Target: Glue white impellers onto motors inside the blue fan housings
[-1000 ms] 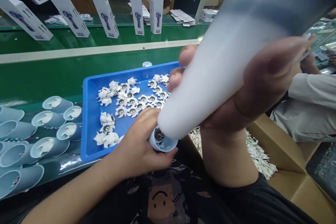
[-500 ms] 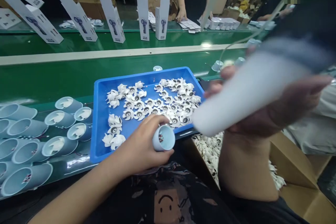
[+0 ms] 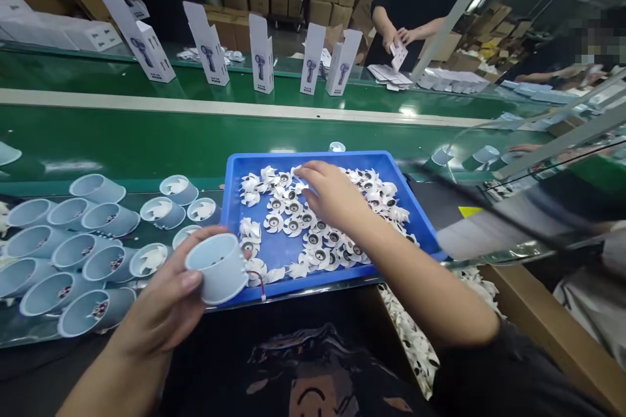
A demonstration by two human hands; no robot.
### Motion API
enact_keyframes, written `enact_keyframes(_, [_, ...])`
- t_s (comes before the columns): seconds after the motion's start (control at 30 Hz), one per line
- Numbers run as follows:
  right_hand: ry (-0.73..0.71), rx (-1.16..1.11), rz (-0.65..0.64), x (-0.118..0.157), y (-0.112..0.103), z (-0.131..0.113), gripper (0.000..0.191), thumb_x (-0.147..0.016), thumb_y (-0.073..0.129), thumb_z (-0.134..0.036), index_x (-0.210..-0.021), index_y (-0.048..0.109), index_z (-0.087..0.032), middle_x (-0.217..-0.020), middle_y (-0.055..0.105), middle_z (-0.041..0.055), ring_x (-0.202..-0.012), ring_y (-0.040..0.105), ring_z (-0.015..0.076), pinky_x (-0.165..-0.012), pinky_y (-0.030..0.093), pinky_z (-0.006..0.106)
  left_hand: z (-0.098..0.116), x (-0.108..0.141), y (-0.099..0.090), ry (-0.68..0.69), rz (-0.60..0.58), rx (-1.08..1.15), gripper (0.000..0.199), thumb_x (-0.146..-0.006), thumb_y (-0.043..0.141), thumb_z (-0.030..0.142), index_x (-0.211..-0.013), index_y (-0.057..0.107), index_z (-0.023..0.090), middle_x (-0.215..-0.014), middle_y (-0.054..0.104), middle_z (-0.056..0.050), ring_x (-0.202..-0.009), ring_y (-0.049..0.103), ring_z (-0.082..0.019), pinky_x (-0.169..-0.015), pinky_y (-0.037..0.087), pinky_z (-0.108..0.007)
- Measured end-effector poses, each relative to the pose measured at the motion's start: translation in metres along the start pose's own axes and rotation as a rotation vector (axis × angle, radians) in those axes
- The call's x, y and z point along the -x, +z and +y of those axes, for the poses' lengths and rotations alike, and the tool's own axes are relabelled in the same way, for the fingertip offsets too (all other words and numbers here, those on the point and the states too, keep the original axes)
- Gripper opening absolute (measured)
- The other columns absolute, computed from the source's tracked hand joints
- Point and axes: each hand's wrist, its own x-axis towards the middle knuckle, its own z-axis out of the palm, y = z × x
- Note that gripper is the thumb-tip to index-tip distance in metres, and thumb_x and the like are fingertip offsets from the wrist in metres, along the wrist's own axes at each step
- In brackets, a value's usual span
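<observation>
Head view: the left hand [image 3: 166, 300] wraps its fingers round a blue cup [image 3: 222, 273] beside the tray [image 3: 281, 251]; the right hand [image 3: 337, 192] hovers among its white fans [image 3: 320, 254], grip unclear; light handling should spare them.

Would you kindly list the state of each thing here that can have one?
Cup: tilted, gripped in the left hand
Wire: hanging beside it
Right hand: over the tray, grip unclear
Tray: partly filled with fans
Other cups: open, some with fans inside
Boxes: upright, flaps raised
Carton: open, holding fans
</observation>
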Motion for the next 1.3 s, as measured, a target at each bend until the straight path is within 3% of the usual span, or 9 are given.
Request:
enact_keyframes(0.1, [0.024,0.137,-0.235,-0.045,0.024,0.01,0.029,-0.098,0.061,-0.034,-0.12,0.062,-0.016,-0.121,0.062,0.0091,-0.106,0.063,0.0207,-0.092,0.056,0.042,-0.004,0.001,0.011,-0.079,-0.089,0.118,0.053,-0.061,0.088,0.046,-0.106,0.075,0.021,-0.101,0.076,-0.009,-0.096,0.07,-0.028,-0.08,0.062,-0.035])
enact_keyframes(0.23, [-0.009,0.257,-0.381,-0.061,0.034,0.009,0.03,-0.097,0.061,-0.035,-0.121,0.061,-0.016,-0.125,0.061,0.0095,-0.111,0.062,0.0222,-0.095,0.054,0.044,-0.013,0.003,0.008,-0.119,-0.143,0.155,0.065,-0.054,0.092,0.046,-0.112,0.073,0.022,-0.097,0.074,-0.006,-0.086,0.069,-0.023,-0.077,0.06,-0.031])
enact_keyframes(0.37, [0.028,0.304,-0.413,-0.059,0.034,-0.006,0.034,-0.097,0.062,-0.035,-0.124,0.06,-0.015,-0.129,0.059,0.0103,-0.117,0.059,0.0247,-0.099,0.051,0.048,-0.023,-0.006,0.003,-0.015,-0.202,-0.041,0.061,-0.051,0.096,0.041,-0.104,0.07,0.025,-0.094,0.071,-0.003,-0.084,0.069,-0.021,-0.073,0.058,-0.028])
enact_keyframes(0.5, [0.178,0.214,-0.447,-0.056,0.029,-0.002,0.033,-0.097,0.062,-0.035,-0.123,0.06,-0.016,-0.126,0.06,0.0099,-0.111,0.061,0.0228,-0.095,0.054,0.045,-0.025,-0.011,-0.002,0.117,-0.237,-0.412,0.066,-0.062,0.089,0.046,-0.119,0.063,0.025,-0.115,0.071,-0.009,-0.102,0.067,-0.027,-0.088,0.053,-0.034])
enact_keyframes(0.7, [0.345,-0.2,-0.34,-0.014,0.0,0.008,0.028,-0.097,0.06,-0.032,-0.119,0.06,-0.015,-0.119,0.063,0.0091,-0.103,0.064,0.02,-0.091,0.055,0.041,-0.024,-0.009,-0.008,0.203,-0.183,-0.763,0.069,-0.065,0.081,0.052,-0.122,0.052,0.024,-0.102,0.07,-0.008,-0.087,0.07,-0.028,-0.073,0.055,-0.037])
enact_keyframes(0.87, [0.212,-0.772,-0.327,0.048,-0.013,-0.018,0.027,-0.094,0.044,-0.029,-0.113,0.057,-0.015,-0.094,0.067,0.0048,-0.073,0.064,0.0107,-0.076,0.057,0.029,-0.019,-0.008,0.015,0.444,-0.158,-1.109,0.048,-0.073,0.072,0.044,-0.116,0.062,0.024,-0.122,0.069,-0.009,-0.11,0.066,-0.031,-0.096,0.051,-0.045])
enact_keyframes(1.0, [0.109,-1.002,-0.279,0.084,-0.014,-0.041,0.028,-0.082,0.055,-0.037,-0.101,0.06,-0.017,-0.088,0.066,0.0038,-0.068,0.06,0.0117,-0.069,0.053,0.029,-0.02,-0.005,0.029,0.65,-0.155,-1.231,0.045,-0.076,0.067,0.037,-0.117,0.061,0.02,-0.114,0.071,-0.008,-0.102,0.068,-0.028,-0.091,0.054,-0.041])
enact_keyframes(1.13, [-0.114,-0.596,-0.076,0.095,-0.017,-0.065,0.018,-0.081,0.068,-0.018,-0.098,0.071,-0.017,-0.094,0.065,0.0056,-0.082,0.058,0.016,-0.078,0.047,0.032,-0.026,-0.005,0.033,0.745,-0.209,-1.295,0.032,-0.08,0.065,0.033,-0.109,0.06,0.019,-0.103,0.072,-0.006,-0.094,0.069,-0.024,-0.086,0.055,-0.037])
enact_keyframes(1.3, [-0.124,-0.335,-0.145,0.083,-0.008,-0.084,0.016,-0.082,0.077,-0.021,-0.097,0.079,-0.02,-0.095,0.058,0.0073,-0.087,0.057,0.0205,-0.08,0.048,0.038,-0.036,-0.003,0.031,0.839,-0.106,-1.339,0.025,-0.083,0.059,0.028,-0.106,0.058,0.017,-0.101,0.072,-0.009,-0.093,0.068,-0.026,-0.085,0.056,-0.039])
